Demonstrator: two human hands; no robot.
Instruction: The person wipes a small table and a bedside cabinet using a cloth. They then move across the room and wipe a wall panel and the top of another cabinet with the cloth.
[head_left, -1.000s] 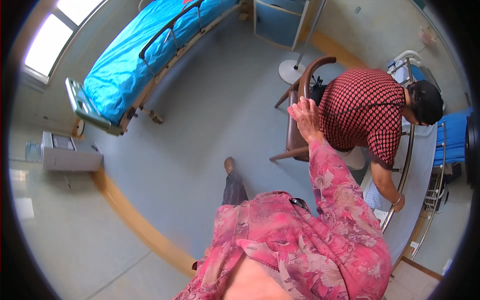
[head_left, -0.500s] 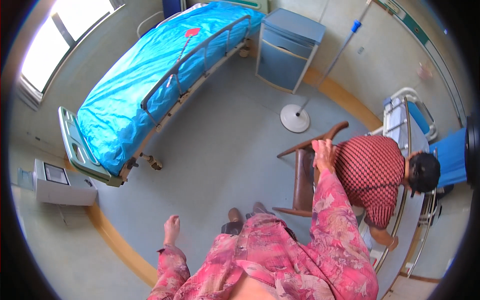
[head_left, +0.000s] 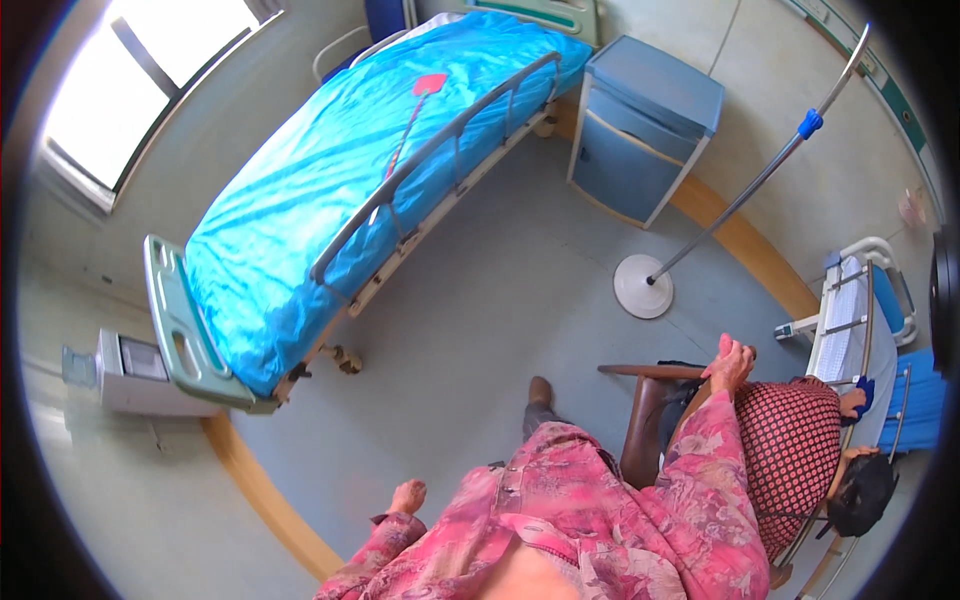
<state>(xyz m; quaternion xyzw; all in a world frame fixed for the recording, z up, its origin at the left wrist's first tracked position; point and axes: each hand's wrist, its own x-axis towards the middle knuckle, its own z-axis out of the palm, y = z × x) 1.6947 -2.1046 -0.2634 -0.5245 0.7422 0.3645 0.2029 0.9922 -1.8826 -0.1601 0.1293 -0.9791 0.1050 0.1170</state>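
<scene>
My right hand [head_left: 730, 364] is extended over a brown chair [head_left: 645, 425], close to the shoulder of a person in a red-and-black patterned top [head_left: 790, 445]. Its fingers look loosely apart, with nothing visible in them; whether it touches the chair is unclear. Low on the left, my left hand [head_left: 407, 497] hangs in front of my pink floral sleeve, its fingers curled and nothing in them. The other person bends over the metal rail of a bed [head_left: 850, 300] at the right, one hand [head_left: 853, 402] by a dark blue cloth or strap on the rail.
A bed with a shiny blue cover [head_left: 330, 180] and side rail [head_left: 430, 180] stands left; a red fly swatter [head_left: 429, 86] lies on it. Beyond are a blue-grey bedside cabinet [head_left: 640, 130] and a pole on a round white base [head_left: 643, 287]. A white box-shaped appliance [head_left: 135, 375] stands by the left wall.
My view has shifted, and the room's furniture sits further right and lower. My left hand has swung back toward my body. The other person has bent further down along the rail.
</scene>
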